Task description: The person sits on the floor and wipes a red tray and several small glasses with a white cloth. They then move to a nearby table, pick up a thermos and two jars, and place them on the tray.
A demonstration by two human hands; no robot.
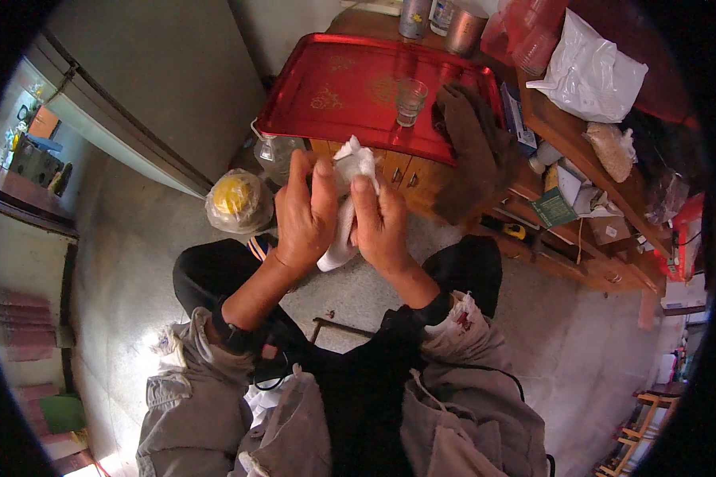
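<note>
Both of my hands are raised at the middle of the head view, in front of the red tray (358, 128). A white cloth (339, 247) hangs between them, its crumpled upper part over or around something I cannot make out. My right hand (382, 220) grips the cloth from the right, thumb up. On the other side is my left hand (306, 214), its thumb and a finger raised beside the cloth; whether it grips the cloth is unclear. A clear drinking glass (411, 102) stands on the tray beyond my hands.
A brown cloth (474, 149) drapes over the tray's right end. Beside the wooden cabinet (420, 185) stand a clear plastic jug (279, 156) and a bagged yellow item (234, 194). At right, a white plastic bag (599, 71) lies on a shelf; cans stand behind the tray.
</note>
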